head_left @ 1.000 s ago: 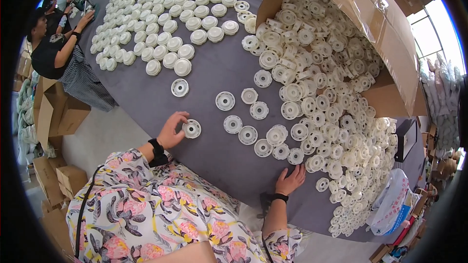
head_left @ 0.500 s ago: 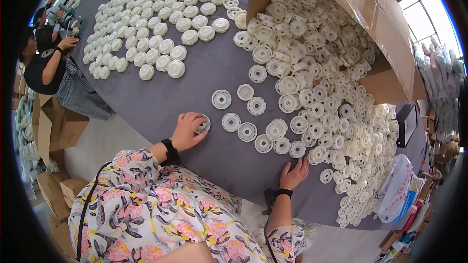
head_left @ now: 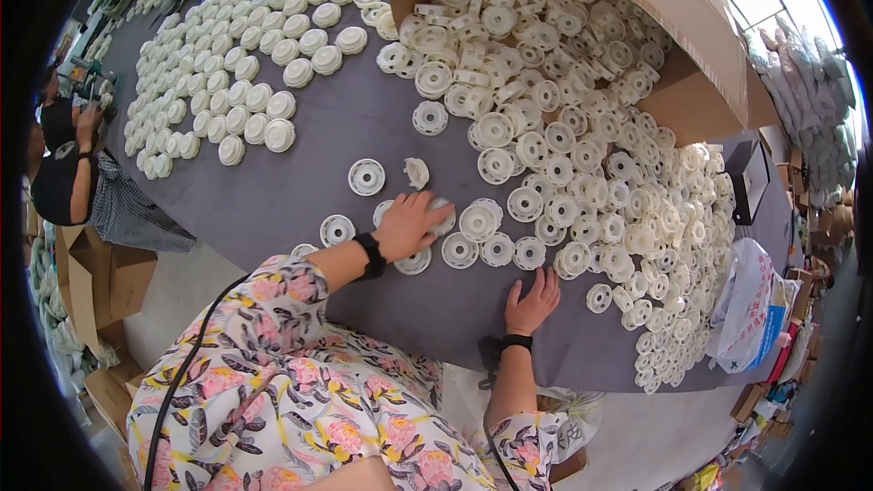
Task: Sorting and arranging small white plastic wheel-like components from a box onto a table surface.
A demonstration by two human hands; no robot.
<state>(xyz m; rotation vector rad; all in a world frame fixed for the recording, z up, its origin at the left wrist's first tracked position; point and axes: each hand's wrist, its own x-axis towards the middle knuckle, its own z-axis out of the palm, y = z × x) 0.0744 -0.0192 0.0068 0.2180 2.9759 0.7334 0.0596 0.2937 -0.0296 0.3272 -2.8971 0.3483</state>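
Note:
My left hand reaches over loose round parts, its fingers closed on a white plastic disc at the fingertips. Beside those fingers another white part stands tipped on its edge. Under and around the hand, more discs are partly hidden; a flat ring-shaped disc lies beyond it and another disc to its left. My right hand rests on the grey cloth with fingers stretched out and holds nothing. Its fingertips lie just below a white disc at the pile's near edge.
A cardboard box on its side spills a large heap of white parts across the right. Rows of domed white pieces cover the far left. A plastic bag sits at right. Another person works at far left.
My left hand has moved right from one disc to another near the pile. A part beside it is now tipped up. My right hand stays on the cloth. The whole view has shifted slightly.

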